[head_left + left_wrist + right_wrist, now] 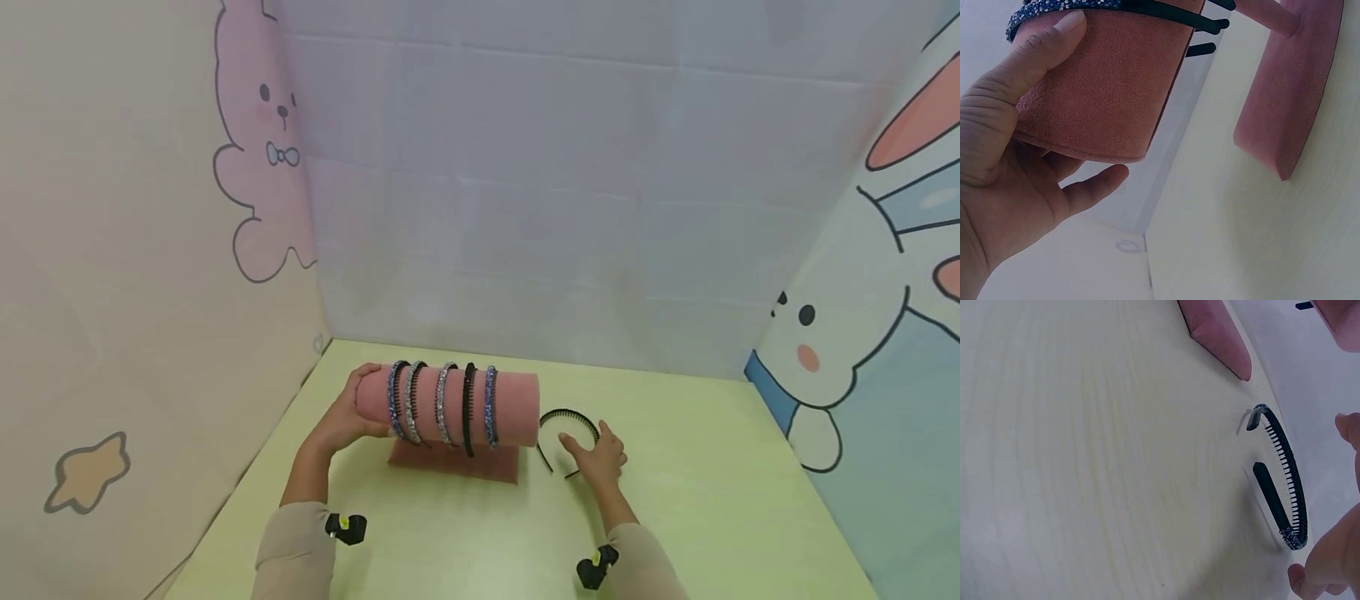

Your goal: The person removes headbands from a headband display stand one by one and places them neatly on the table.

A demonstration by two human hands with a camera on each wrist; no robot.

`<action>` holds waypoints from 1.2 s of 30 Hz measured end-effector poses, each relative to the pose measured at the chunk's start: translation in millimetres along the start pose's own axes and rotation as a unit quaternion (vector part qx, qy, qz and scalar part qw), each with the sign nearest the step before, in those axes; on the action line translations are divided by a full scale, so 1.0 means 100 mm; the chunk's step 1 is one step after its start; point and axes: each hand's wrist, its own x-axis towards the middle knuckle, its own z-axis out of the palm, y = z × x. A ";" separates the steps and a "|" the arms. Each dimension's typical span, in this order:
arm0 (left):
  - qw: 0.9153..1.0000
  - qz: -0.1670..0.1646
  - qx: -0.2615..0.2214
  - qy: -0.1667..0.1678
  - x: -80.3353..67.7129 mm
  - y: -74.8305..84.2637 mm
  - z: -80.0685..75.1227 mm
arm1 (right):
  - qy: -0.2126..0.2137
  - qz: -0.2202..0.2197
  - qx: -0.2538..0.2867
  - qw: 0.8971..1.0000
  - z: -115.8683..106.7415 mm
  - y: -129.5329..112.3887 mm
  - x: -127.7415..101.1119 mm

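Note:
My left hand point(348, 421) grips the left end of a pink padded roll on a headband stand point(517, 408). In the left wrist view its thumb point(1063, 31) lies on the roll beside a blue glitter headband point(1060, 6), the other fingers below. Several headbands circle the roll: blue glitter, silver ones point(441, 404) and a black one point(468, 408). My right hand point(600, 462), thumb and fingers spread, is over a loose toothed headband point(567, 412) right of the stand. The right wrist view shows that headband point(1291, 469) on the table, its dark ends toward the camera, the hand beside it.
The stand's flat pink base point(453, 462) rests on the pale yellow table point(712, 483). Cloth walls with cartoon animals enclose the left, back and right sides. A small black device point(347, 528) is strapped at each wrist.

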 end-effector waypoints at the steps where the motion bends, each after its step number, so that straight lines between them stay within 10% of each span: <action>1: 1.000 0.000 0.002 0.001 0.00 0.00 0.00 | 0.000 -0.004 0.001 1.000 0.00 0.00 -0.02; 24: 1.000 0.000 -0.003 -0.001 -0.01 0.02 0.00 | -0.043 -0.079 0.142 0.986 -0.27 -0.45 -0.17; 36: 1.000 0.002 -0.003 0.000 0.00 0.01 0.00 | -0.106 -0.180 0.202 0.957 -0.47 -0.86 -0.29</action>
